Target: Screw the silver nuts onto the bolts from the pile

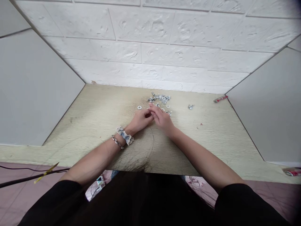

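My left hand (140, 120) and my right hand (162, 120) meet over the middle of the pale wooden table (103, 116). Both have their fingers pinched together at the fingertips, and whatever is between them is too small and hidden to name. Just beyond the fingers lies a pile of silver bolts, nuts and washers (164, 99). One flat washer (139, 107) rests to the left of the pile, above my left hand. Another washer (167, 106) is close to my right fingers. A bolt with a washer (190, 107) lies apart to the right.
A white brick-patterned wall (157, 50) closes off the back. Grey panels stand at the left (35, 88) and right (265, 103). A red cylindrical item (220, 99) lies at the back right, and another (293, 172) at the right front.
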A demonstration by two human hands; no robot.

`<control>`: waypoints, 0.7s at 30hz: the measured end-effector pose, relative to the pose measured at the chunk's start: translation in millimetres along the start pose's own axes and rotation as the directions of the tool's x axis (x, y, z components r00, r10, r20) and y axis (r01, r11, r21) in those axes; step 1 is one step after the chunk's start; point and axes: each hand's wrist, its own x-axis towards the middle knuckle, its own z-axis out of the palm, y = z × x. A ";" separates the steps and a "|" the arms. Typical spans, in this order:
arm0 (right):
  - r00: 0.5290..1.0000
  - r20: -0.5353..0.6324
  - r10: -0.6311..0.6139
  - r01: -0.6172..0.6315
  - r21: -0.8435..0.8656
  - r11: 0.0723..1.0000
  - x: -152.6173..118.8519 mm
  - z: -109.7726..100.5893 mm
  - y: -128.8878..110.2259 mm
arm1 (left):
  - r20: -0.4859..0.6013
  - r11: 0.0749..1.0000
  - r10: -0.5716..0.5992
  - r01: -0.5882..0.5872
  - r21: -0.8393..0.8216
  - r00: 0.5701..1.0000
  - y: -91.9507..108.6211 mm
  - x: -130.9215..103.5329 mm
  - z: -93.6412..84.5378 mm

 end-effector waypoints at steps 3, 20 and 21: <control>1.000 0.008 0.030 -0.030 -0.018 0.999 0.1 -0.2 0.3 | -0.012 1.000 -0.023 0.023 -0.008 1.000 0.1 0.4 -0.3; 0.929 0.057 0.365 -0.363 0.329 0.872 0.7 0.0 -0.8 | -0.038 0.993 0.078 -0.074 0.090 0.996 -7.5 2.4 -1.5; 0.918 0.052 0.393 -0.383 0.366 0.848 0.9 0.2 -0.7 | -0.038 0.993 0.075 -0.072 0.090 0.996 -7.7 2.3 -1.4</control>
